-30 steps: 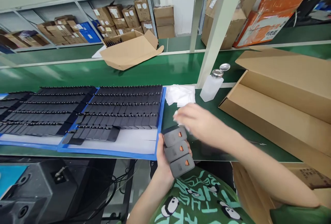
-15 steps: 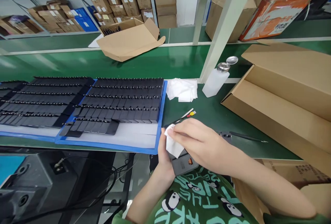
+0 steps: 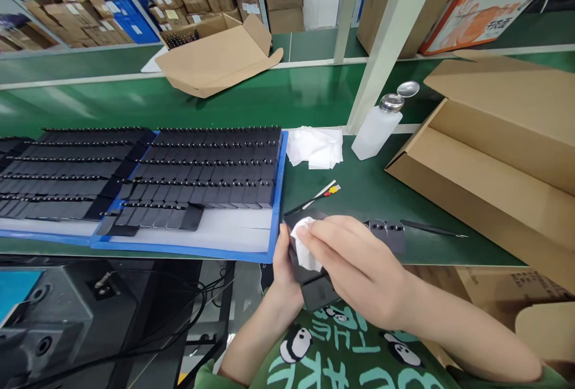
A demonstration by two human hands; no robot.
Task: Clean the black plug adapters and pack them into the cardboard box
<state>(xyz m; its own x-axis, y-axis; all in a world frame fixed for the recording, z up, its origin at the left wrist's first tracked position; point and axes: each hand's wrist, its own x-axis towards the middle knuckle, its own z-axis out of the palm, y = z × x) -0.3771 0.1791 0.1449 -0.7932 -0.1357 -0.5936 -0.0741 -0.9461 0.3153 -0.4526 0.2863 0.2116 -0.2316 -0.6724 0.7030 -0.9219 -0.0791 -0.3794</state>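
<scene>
My left hand (image 3: 284, 269) grips a stack of dark grey chargers (image 3: 314, 290) from below, held over the near edge of the green bench. My right hand (image 3: 354, 266) presses a small white wipe (image 3: 303, 248) against the top of that stack, covering most of it. Several more black chargers (image 3: 197, 164) lie in rows on a blue-edged tray (image 3: 276, 221) to the left of my hands.
A pile of white wipes (image 3: 315, 146) and a white dispenser bottle (image 3: 375, 127) stand behind my hands. Loose black parts (image 3: 387, 232), tweezers (image 3: 431, 229) and a thin probe (image 3: 314, 196) lie on the bench. An open cardboard box (image 3: 489, 161) fills the right side.
My right hand brought the white wipe down from the bench onto the charger stack and now rubs it. The orange ports seen earlier are turned away or covered.
</scene>
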